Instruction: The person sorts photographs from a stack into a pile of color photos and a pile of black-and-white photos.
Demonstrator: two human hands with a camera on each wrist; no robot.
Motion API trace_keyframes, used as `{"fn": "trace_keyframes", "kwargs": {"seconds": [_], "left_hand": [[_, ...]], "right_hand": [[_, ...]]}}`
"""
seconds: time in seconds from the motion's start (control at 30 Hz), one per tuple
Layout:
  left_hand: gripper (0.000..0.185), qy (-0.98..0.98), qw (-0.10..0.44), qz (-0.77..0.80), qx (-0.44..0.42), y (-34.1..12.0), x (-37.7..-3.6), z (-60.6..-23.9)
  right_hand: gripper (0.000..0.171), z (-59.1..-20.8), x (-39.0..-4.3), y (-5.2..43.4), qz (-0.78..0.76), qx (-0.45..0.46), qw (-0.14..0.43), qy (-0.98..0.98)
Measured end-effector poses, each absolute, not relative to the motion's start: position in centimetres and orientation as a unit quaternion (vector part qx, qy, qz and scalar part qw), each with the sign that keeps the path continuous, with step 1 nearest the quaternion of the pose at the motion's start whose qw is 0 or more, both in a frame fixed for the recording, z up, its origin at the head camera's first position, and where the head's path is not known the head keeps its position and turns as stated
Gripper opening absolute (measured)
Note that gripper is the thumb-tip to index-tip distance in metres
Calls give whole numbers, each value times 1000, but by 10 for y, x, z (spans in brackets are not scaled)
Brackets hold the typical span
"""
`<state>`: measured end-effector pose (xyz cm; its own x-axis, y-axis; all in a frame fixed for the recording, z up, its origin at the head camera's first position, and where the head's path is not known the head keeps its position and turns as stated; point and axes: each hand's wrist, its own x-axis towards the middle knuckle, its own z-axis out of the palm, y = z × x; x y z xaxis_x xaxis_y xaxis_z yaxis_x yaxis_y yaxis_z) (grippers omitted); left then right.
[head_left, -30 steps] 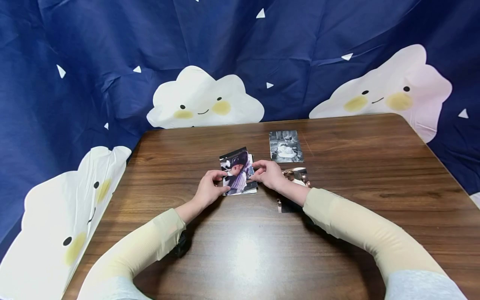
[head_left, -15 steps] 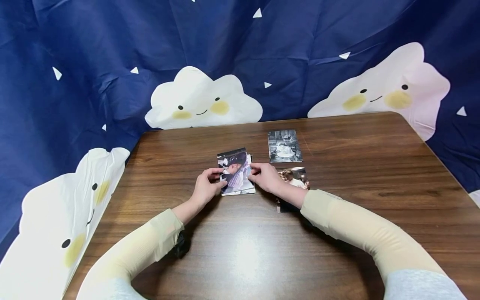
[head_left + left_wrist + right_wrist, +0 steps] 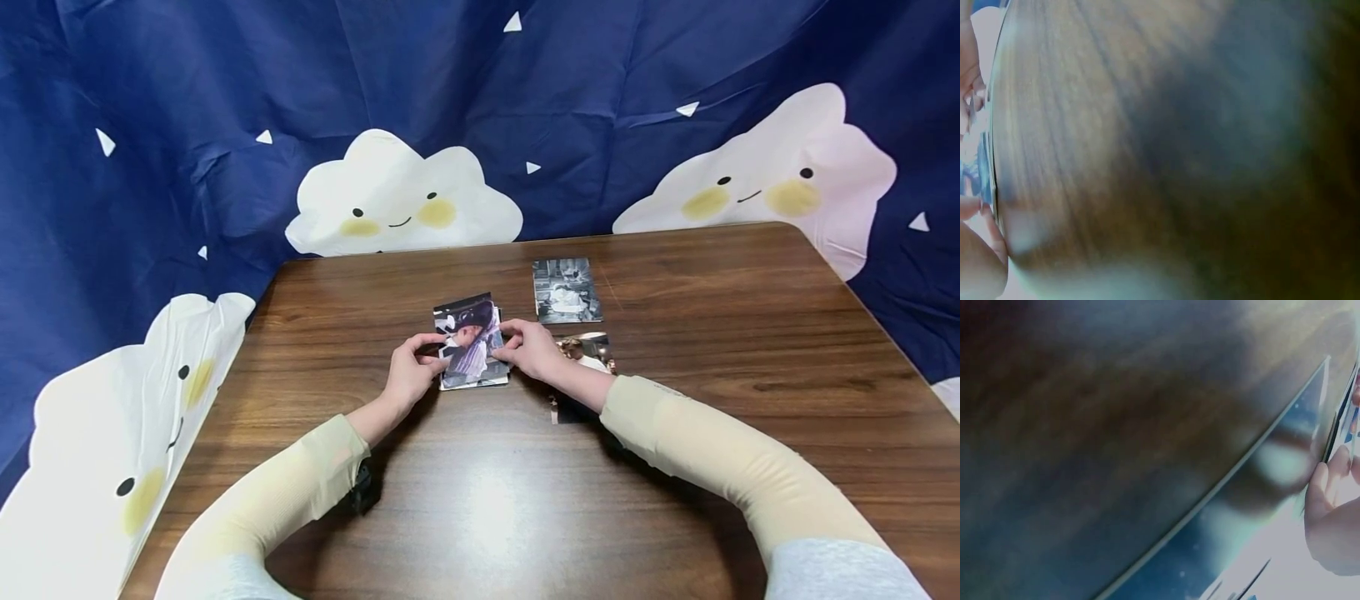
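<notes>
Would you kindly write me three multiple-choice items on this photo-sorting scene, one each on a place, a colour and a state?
1. Where does the black-and-white photo lie?
A. On the table, beyond the right hand
B. Under the left hand
C. On the backdrop

2. What colour are the sleeves at the forearms?
A. Red
B. Pale beige
C. Black

3. How is the small stack of photos held?
A. It lies untouched
B. One hand lifts it high
C. Both hands pinch it at its sides

Answers: 1 A, it lies flat toward the table's far edge, untouched; 2 B, both forearms are pale beige; 3 C, each hand's grip closes on one side edge.
</notes>
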<state>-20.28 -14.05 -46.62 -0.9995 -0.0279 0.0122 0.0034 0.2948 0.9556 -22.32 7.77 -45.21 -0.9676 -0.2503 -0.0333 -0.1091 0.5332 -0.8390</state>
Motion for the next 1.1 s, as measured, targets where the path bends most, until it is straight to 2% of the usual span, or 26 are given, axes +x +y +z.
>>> {"fn": "trace_keyframes", "kwargs": {"seconds": [0.6, 0.8, 1.1], "left_hand": [[36, -799, 14, -601, 4, -137, -202, -465], [38, -787, 29, -616, -17, -129, -203, -459], [42, -762, 13, -646, -38, -106, -205, -451]], "right_hand": [[46, -447, -221, 79, -518, -90, 95, 845], [47, -441, -218, 92, -532, -86, 94, 837], [51, -435, -211, 120, -544, -53, 112, 830]]}}
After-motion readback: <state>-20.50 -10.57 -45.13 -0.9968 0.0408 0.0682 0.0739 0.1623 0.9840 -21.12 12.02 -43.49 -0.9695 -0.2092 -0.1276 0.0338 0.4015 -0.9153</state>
